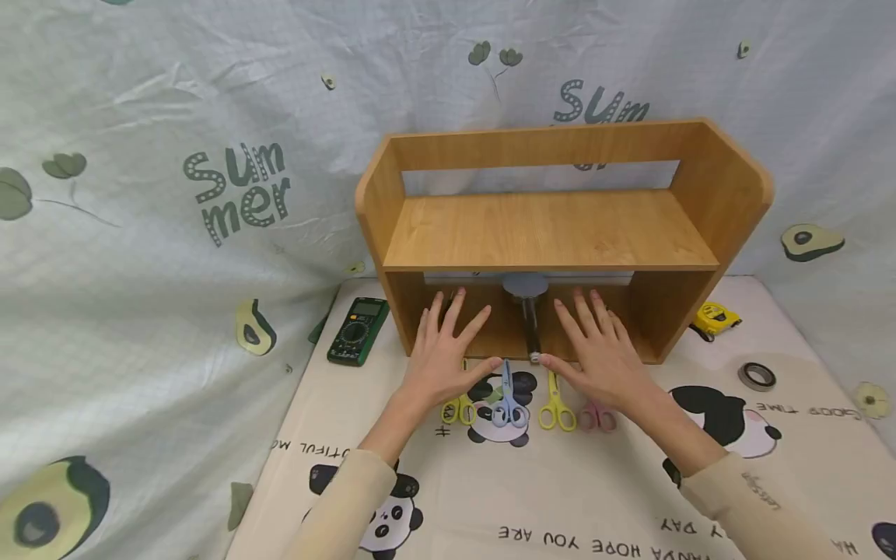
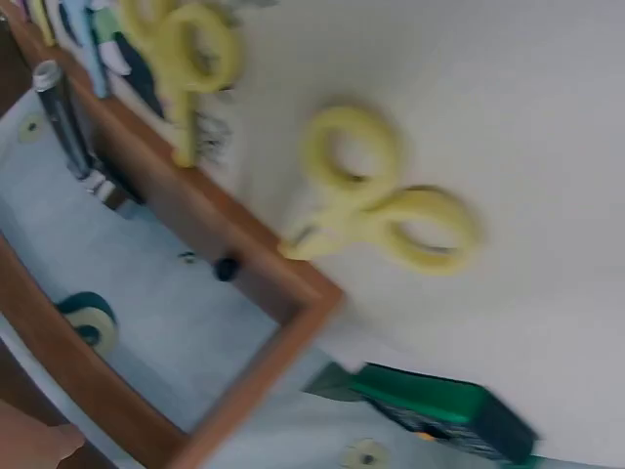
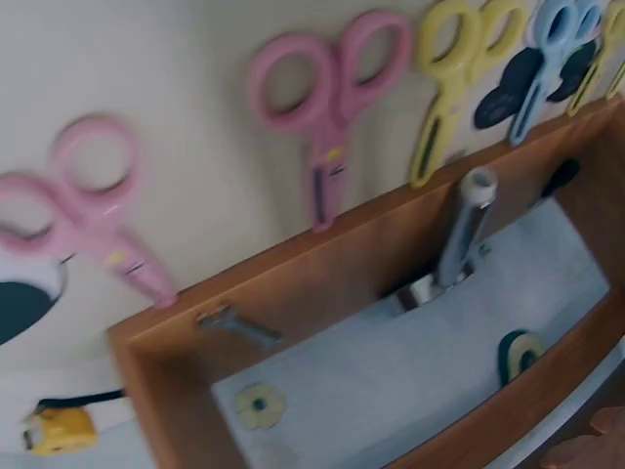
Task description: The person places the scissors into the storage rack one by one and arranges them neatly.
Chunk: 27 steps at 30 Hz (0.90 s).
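Hands: left hand (image 1: 448, 354) and right hand (image 1: 598, 354) both lie flat with fingers spread and straight, gripping nothing, palms down at the open front of the wooden shelf (image 1: 553, 233); each thumb tip points toward the hammer (image 1: 528, 319) between them
Hammer: lies under the shelf's board, head at the back, handle end poking out at the front edge; the right thumb looks to touch the handle end, contact hard to confirm
Hidden: the hammer head is partly shadowed by the board; the pink scissors (image 1: 597, 418) are half covered by the right wrist in the head view; both wrist views are blurred, with the hands barely at the frame edge
Scissors in front of the shelf: yellow scissors (image 1: 458, 406) by the left hand, blue scissors (image 1: 507, 397), second yellow scissors (image 1: 556, 406), pink scissors; the right wrist view shows a second pink pair (image 3: 93, 200); five counted
Around: multimeter (image 1: 358, 330) left of the shelf; yellow tape measure (image 1: 715, 317) right of it; tape roll (image 1: 757, 376) further right and nearer; one of each
Surface: panda-print mat (image 1: 560, 498) under the shelf
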Available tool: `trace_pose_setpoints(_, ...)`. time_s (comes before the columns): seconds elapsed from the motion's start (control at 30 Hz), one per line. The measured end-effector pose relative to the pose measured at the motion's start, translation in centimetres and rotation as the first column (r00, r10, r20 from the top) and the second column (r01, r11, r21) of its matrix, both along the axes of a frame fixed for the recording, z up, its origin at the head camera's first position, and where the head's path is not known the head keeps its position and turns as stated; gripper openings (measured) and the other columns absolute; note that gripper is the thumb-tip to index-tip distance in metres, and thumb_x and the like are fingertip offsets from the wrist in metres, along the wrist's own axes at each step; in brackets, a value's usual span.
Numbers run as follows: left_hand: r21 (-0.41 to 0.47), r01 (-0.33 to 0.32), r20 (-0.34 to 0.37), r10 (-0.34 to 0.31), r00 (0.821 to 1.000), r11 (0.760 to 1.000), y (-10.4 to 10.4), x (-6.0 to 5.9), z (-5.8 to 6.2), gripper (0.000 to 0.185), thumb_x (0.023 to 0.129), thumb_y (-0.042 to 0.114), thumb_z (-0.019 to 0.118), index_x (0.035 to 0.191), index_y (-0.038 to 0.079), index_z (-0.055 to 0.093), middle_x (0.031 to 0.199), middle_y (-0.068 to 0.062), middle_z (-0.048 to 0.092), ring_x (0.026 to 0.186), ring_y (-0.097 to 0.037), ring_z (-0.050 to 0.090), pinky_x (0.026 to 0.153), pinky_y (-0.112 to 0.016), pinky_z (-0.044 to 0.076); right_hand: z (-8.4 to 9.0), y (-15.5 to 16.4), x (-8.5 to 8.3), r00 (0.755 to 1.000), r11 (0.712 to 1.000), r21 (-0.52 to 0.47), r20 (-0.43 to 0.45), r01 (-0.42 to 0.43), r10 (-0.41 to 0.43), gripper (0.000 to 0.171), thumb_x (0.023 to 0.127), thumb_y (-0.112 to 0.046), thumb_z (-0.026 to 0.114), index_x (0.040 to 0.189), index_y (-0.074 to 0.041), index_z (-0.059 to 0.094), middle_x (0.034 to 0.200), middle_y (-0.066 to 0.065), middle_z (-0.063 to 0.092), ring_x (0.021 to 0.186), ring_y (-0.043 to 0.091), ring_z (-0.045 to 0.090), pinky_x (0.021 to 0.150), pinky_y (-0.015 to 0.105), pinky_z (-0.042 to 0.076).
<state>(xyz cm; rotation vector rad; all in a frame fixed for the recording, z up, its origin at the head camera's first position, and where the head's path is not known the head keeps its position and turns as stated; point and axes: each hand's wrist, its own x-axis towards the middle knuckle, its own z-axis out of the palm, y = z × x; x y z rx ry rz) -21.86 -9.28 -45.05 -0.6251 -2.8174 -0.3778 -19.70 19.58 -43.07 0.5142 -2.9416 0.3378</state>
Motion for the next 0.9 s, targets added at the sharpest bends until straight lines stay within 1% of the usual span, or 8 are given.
trace_pose_setpoints(0.17, 0.16, -0.056, -0.089, 0.071, 0.994, 0.986, -2.9, 1.0, -0.9, 0.089, 0.087, 0.069, 0.07, 0.163, 0.044, 0.029, 0.177, -0.006, -0.009, 0.162, -0.042, 0.0, 0.121, -0.071, 0.032, -0.3, -2.2, 0.1, 0.998, 0.998, -0.021, 0.018, -0.054, 0.054, 0.096, 0.098, -0.068, 0.053, 0.168, -0.016, 0.014, 0.176, 0.018, 0.001, 0.162, 0.044, 0.002, 0.126, 0.07, 0.022)
trace_pose_setpoints(0.23, 0.233, -0.069, -0.132, 0.102, 0.986, 0.97, -4.2, 1.1, -1.3, 0.091, 0.085, 0.065, 0.075, 0.162, 0.041, 0.033, 0.176, -0.01, -0.009, 0.161, -0.045, 0.004, 0.113, -0.071, 0.042, -0.4, -3.3, 0.2, 0.996, 0.995, -0.05, 0.027, -0.082, 0.083, 0.095, 0.098, -0.067, 0.054, 0.169, -0.017, 0.014, 0.176, 0.017, 0.002, 0.163, 0.042, 0.004, 0.125, 0.069, 0.027)
trace_pose_setpoints(0.3, 0.318, -0.074, -0.142, 0.125, 0.982, 0.945, -5.4, 1.2, -1.7, 0.093, 0.084, 0.06, 0.08, 0.162, 0.037, 0.035, 0.176, -0.013, -0.008, 0.16, -0.047, 0.006, 0.112, -0.071, 0.044, -0.4, -4.4, 0.3, 0.993, 0.991, -0.072, 0.033, -0.109, 0.111, 0.095, 0.098, -0.067, 0.055, 0.169, -0.018, 0.014, 0.176, 0.016, 0.004, 0.163, 0.041, 0.008, 0.123, 0.069, 0.031)
trace_pose_setpoints(0.4, 0.444, -0.082, -0.121, 0.15, 0.981, 0.892, -7.1, 0.9, -2.3, 0.095, 0.083, 0.05, 0.085, 0.162, 0.033, 0.035, 0.175, -0.015, -0.006, 0.159, -0.049, 0.014, 0.11, -0.07, 0.046, -0.5, -6.3, 0.4, 0.987, 0.983, -0.107, 0.047, -0.148, 0.154, 0.094, 0.098, -0.068, 0.054, 0.168, -0.018, 0.016, 0.176, 0.015, 0.007, 0.162, 0.04, 0.014, 0.121, 0.068, 0.035)
trace_pose_setpoints(0.57, 0.657, -0.126, 0.04, 0.133, 0.99, 0.743, -9.2, 0.0, -3.2, 0.097, 0.085, 0.034, 0.088, 0.162, 0.034, 0.03, 0.174, -0.013, -0.003, 0.156, -0.049, 0.023, 0.111, -0.065, 0.048, -0.7, -9.5, 0.6, 0.974, 0.968, -0.158, 0.089, -0.193, 0.209, 0.095, 0.097, -0.071, 0.054, 0.168, -0.018, 0.02, 0.175, 0.014, 0.017, 0.159, 0.04, 0.026, 0.12, 0.066, 0.038)
trace_pose_setpoints(0.67, 0.731, -0.164, 0.134, 0.096, 0.986, 0.663, -10.2, -1.0, -3.8, 0.093, 0.089, 0.028, 0.086, 0.162, 0.033, 0.029, 0.174, -0.011, 0.007, 0.153, -0.049, 0.031, 0.111, -0.062, 0.05, -1.0, -11.3, 0.7, 0.962, 0.962, -0.173, 0.14, -0.209, 0.234, 0.096, 0.096, -0.075, 0.052, 0.168, -0.019, 0.021, 0.173, 0.013, 0.023, 0.156, 0.04, 0.033, 0.117, 0.066, 0.042)
trace_pose_setpoints(0.8, 0.763, -0.175, 0.196, 0.035, 0.98, 0.623, -11.1, -2.2, -4.3, 0.089, 0.09, 0.023, 0.084, 0.162, 0.022, 0.032, 0.17, -0.011, 0.026, 0.151, -0.047, 0.039, 0.116, -0.059, 0.046, -1.7, -13.6, 0.7, 0.939, 0.953, -0.194, 0.208, -0.234, 0.274, 0.094, 0.096, -0.076, 0.05, 0.167, -0.019, 0.025, 0.171, 0.013, 0.03, 0.153, 0.041, 0.039, 0.114, 0.064, 0.047)
trace_pose_setpoints(0.9, 0.785, -0.182, 0.237, -0.016, 0.971, 0.592, -11.3, -3.0, -4.4, 0.09, 0.09, 0.019, 0.084, 0.163, 0.017, 0.031, 0.169, -0.013, 0.031, 0.152, -0.043, 0.039, 0.119, -0.056, 0.044, -2.4, -15.2, 0.9, 0.923, 0.946, -0.199, 0.24, -0.257, 0.302, 0.092, 0.096, -0.076, 0.05, 0.165, -0.018, 0.029, 0.169, 0.013, 0.035, 0.151, 0.04, 0.042, 0.111, 0.062, 0.05)
